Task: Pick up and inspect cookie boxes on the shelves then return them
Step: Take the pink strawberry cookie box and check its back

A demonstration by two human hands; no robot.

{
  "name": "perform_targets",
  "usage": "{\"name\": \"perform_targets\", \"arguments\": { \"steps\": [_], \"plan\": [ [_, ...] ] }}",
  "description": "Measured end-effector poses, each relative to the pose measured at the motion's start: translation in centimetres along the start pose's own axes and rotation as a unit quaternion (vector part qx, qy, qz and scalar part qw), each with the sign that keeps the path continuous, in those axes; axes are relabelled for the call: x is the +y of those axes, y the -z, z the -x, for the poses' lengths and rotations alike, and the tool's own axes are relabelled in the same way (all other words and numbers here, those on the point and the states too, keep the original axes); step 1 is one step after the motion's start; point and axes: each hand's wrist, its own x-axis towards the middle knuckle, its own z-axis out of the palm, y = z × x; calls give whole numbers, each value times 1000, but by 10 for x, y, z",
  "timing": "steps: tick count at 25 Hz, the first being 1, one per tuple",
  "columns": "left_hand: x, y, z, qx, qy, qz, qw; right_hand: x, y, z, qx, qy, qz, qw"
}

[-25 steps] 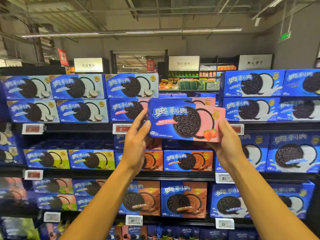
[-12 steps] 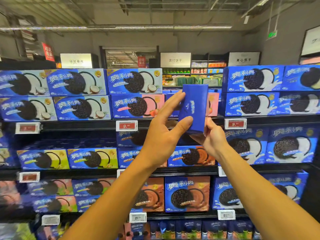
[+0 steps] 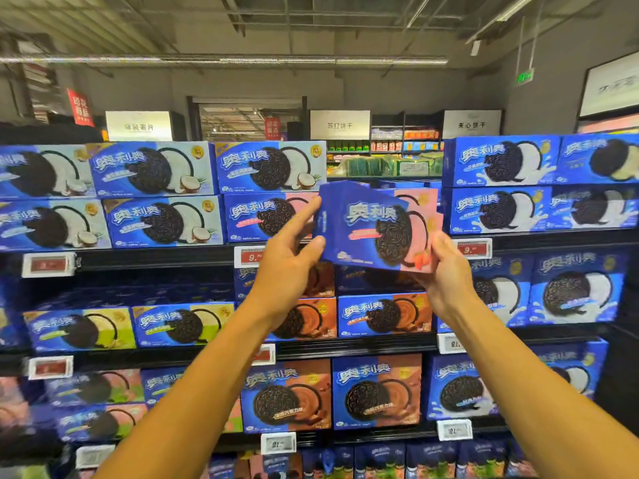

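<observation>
I hold a blue and pink strawberry cookie box (image 3: pixel 377 229) up in front of the top shelf (image 3: pixel 155 259), its printed front facing me and slightly tilted. My left hand (image 3: pixel 290 267) pinches the box's left end, fingers along the side and thumb on the lower front corner. My right hand (image 3: pixel 447 271) grips the lower right corner. Just left of the held box, a matching strawberry box (image 3: pixel 262 216) stands on the shelf. The shelf space directly behind the held box is hidden.
Rows of blue cookie boxes fill the shelves: coconut ones (image 3: pixel 152 171) at upper left, white-cream ones (image 3: pixel 501 184) at upper right, chocolate ones (image 3: pixel 383 316) below my hands. Price tags (image 3: pixel 472 248) line the shelf edges. More aisles and signs stand behind.
The box has turned from end-on back to front-facing and sits a little further right, close to the top shelf. Both hands have kept hold of it.
</observation>
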Motion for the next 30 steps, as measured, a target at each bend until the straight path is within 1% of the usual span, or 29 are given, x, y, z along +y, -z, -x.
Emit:
{"name": "perform_targets", "arguments": {
  "steps": [2,3,5,6,7,9,10,11,12,15,19,23,26,28,30],
  "plan": [
    [-9,6,-14,14,68,82,994,-7,3,4,28,47,18,998],
    [-14,5,-21,22,90,95,991,-9,3,5,48,70,29,996],
    [-29,-3,-37,55,110,102,987,-15,0,13,88,121,51,987],
    [-37,-8,-44,84,119,128,981,-20,-4,20,98,159,64,980],
    [-45,-12,-52,113,136,173,969,-27,-8,27,93,202,80,972],
    [-60,-18,-65,143,192,288,927,-40,-16,42,57,267,133,953],
    [-67,-19,-70,144,215,338,905,-45,-19,47,37,288,157,944],
    [-73,-20,-74,142,230,365,891,-49,-22,53,18,306,178,935],
    [-79,-22,-77,138,239,377,884,-53,-23,58,4,324,194,926],
    [-91,-39,-85,118,248,379,884,-59,-23,68,-34,354,197,914],
    [-96,-57,-88,129,227,389,884,-62,-13,67,-65,386,205,897],
    [-96,-69,-89,140,221,394,881,-63,1,50,-90,368,182,907],
    [-93,-68,-96,166,206,358,896,-67,18,23,-103,367,153,912],
    [-86,-67,-98,189,154,320,915,-70,29,-4,-100,352,136,921],
    [-78,-71,-103,202,90,256,941,-70,36,-34,-93,313,107,939]
  ]
}}
